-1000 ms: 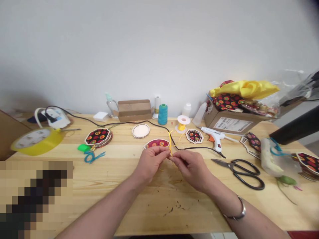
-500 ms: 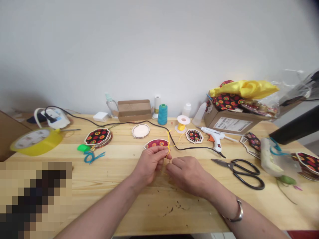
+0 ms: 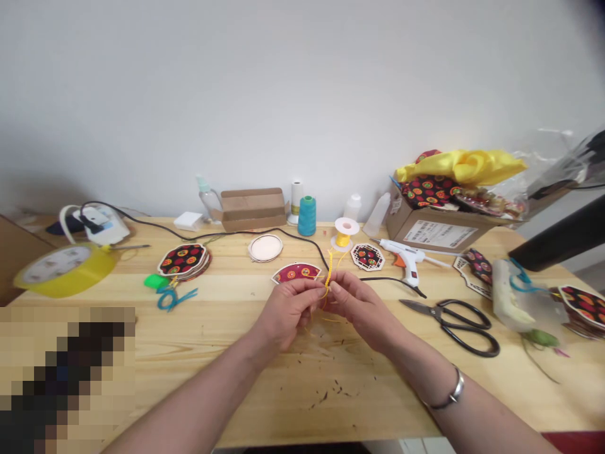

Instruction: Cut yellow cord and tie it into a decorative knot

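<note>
Between my two hands, over the middle of the table, a knotted yellow cord stands upright. My left hand pinches it from the left with thumb and forefinger. From the other side my right hand closes its thumb and fingers on the same cord. Thin loose yellow strands trail below and beside the fingertips. A fan-shaped red patterned piece lies just behind my left hand. Farther back stands a spool of yellow cord, with a strand running toward my hands.
Black scissors and a white glue gun lie to the right. A carton of fabric pieces stands at the back right. A black cable crosses the table. At left are yellow tape and stacked patterned pieces.
My right hand has turned and risen, its thumb now showing at the cord. The cord's knotted part now stands slightly farther right between the fingertips. My left hand has barely moved.
</note>
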{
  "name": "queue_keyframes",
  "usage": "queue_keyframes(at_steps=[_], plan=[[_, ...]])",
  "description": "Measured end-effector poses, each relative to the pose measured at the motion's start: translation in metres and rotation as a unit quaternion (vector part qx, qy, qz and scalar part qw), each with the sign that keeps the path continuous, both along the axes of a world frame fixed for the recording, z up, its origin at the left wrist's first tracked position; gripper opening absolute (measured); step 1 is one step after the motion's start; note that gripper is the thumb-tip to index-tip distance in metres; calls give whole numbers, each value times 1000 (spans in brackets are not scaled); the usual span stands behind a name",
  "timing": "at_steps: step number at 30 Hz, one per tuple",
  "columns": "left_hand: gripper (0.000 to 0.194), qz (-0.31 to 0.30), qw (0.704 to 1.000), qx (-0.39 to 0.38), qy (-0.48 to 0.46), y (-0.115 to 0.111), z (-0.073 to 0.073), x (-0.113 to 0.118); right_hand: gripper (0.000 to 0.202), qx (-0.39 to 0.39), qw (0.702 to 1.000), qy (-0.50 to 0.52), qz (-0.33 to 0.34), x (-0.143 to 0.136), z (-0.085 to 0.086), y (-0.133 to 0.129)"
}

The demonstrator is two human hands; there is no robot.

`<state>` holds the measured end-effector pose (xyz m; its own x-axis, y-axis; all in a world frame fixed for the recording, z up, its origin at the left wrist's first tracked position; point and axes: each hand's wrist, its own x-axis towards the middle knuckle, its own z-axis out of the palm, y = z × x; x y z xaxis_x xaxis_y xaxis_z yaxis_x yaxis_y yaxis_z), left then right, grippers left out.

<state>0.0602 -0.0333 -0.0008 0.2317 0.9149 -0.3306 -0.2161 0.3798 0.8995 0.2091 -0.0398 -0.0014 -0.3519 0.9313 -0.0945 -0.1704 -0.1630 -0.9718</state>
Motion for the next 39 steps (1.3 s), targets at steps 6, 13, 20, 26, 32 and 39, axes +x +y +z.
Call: queue_keyframes(at_steps=[6, 13, 20, 26, 32, 39], plan=[[17, -32, 999, 7, 21, 0, -3, -1, 32, -44, 999, -7, 4, -1, 4, -1], [16, -55, 997, 21, 55, -1, -3, -1, 33, -7, 993, -97, -69, 1, 7, 3], [16, -61, 996, 36, 62, -2, -1, -1, 29, 12, 989, -124, -84, 3, 8, 4], [18, -68, 994, 39, 71, -3, -1, -2, 30, 17, 987, -135, -84, 5, 8, 5], [23, -75, 995, 31, 62, -3, -1, -2, 28, 17, 988, -129, -89, 6, 8, 6], [25, -78, 995, 18, 62, -3, 2, -1, 27, 16, 989, -118, -92, 7, 7, 7]])
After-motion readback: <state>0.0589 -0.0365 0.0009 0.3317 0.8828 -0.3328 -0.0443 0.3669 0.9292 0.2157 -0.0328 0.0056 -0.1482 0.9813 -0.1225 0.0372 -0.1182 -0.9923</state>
